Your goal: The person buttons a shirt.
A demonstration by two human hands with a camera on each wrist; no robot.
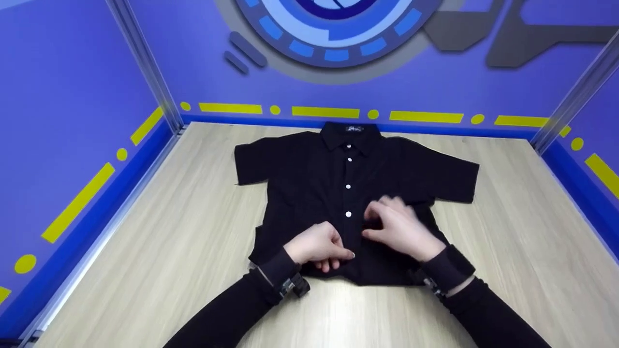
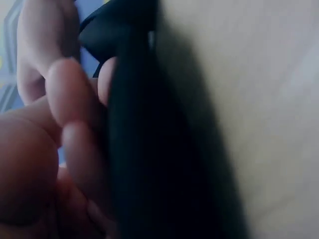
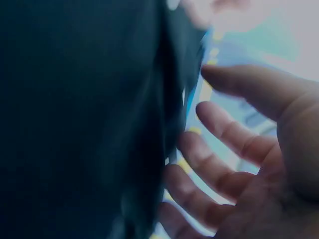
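Note:
A black short-sleeved shirt (image 1: pixel 300 193) lies front up, collar away from me, with white buttons down its middle. My left hand (image 1: pixel 321 246) is at the lower front, pinching the cloth of the button strip between thumb and forefinger. A small white spot shows at those fingertips; button or nail, I cannot tell. In the left wrist view, the left fingers (image 2: pixel 75 94) curl against the dark cloth (image 2: pixel 149 149). My right hand (image 1: pixel 399 227) hovers over the right front, slightly blurred. The right wrist view has its fingers (image 3: pixel 214 134) spread and loosely bent beside the shirt (image 3: pixel 79 119), gripping nothing.
The shirt lies on a light wood-grain table (image 1: pixel 193 208). Blue printed panels (image 1: pixel 193 58) with yellow dashes stand at the back and both sides, joined by metal corner posts (image 1: pixel 150 63). The collar reaches close to the back panel.

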